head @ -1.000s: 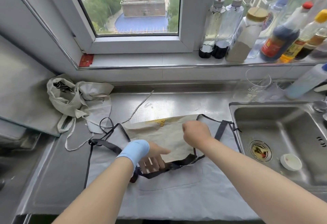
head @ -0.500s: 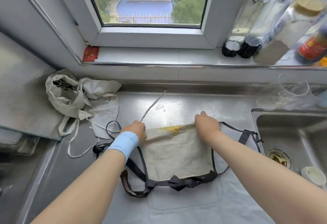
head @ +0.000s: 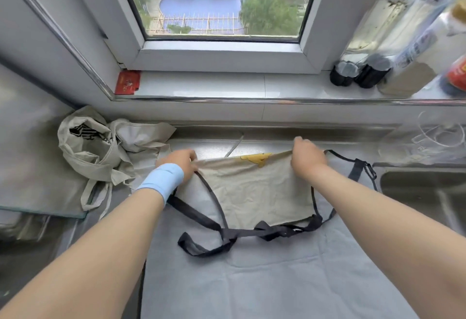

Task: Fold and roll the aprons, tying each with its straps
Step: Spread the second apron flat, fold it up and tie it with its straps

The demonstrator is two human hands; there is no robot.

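Both hands are sitting wider apart vs. 0.5 s ago. L hand [head: 180, 164] and R hand [head: 306, 157] are each gripping a top corner of the beige apron [head: 249, 192], fingers curled, at frame centre. It is lying flat on a grey apron [head: 277, 281], w/ black straps [head: 227, 233] trailing along its lower edge. Crumpled cloth [head: 100, 147] is lying mid-left.

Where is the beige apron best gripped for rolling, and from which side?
Its two far corners, from above, where the left hand and right hand pinch it. The beige apron lies flat with a straight far edge, so it should roll evenly toward the straps at its near edge.
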